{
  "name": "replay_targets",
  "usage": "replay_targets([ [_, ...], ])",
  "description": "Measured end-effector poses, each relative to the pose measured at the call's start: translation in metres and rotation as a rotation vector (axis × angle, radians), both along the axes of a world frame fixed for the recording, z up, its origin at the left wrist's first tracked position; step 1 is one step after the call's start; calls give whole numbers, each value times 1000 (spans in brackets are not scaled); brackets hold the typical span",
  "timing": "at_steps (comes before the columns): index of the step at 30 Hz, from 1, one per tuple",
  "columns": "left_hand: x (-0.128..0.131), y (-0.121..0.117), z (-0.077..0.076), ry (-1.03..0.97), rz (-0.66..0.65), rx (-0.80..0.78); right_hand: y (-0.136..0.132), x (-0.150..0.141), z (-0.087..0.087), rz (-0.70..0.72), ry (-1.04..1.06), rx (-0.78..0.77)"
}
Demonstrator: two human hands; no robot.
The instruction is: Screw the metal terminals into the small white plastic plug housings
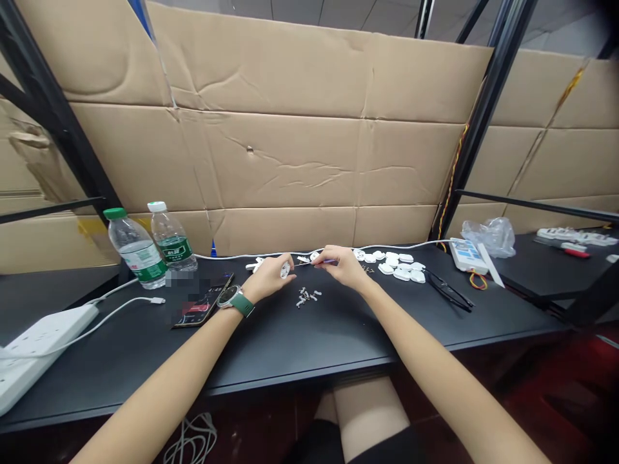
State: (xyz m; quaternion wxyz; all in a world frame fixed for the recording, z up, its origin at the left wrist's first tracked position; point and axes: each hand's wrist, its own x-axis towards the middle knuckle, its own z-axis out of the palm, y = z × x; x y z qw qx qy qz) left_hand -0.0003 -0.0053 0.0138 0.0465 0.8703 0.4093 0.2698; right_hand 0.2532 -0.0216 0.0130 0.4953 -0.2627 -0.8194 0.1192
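My left hand (271,278), with a green-strapped watch on the wrist, grips a small round white plastic piece (285,269) with dark holes in its face. In my right hand (338,263) is a thin tool with a purple handle (329,261), probably a small screwdriver; its slim shaft points left toward the white piece. Whether its tip touches the piece I cannot tell. Below and between the hands lies a loose pile of small grey metal parts (304,297). Partly hidden behind my left hand are more white plastic pieces (253,265).
Several white plastic pieces (401,265) lie right of my hands, near tiny brass-coloured parts (369,269). Black glasses (449,293) and a white-blue box (468,256) are farther right. On the left are a phone (206,303), two bottles (138,251) and a power strip (43,341). Cardboard (290,161) walls the back.
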Motion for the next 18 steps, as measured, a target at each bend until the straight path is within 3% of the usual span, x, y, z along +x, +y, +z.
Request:
replay_targets([
  [3,-1,0,1,-21,6,0,-5,-4,1,2,46,-74],
  [9,-1,-1,2,8,8,12,-11,-3,1,-60,16,-389],
  [18,-2,1,-1,8,16,-18,-6,1,1,-44,10,-235],
])
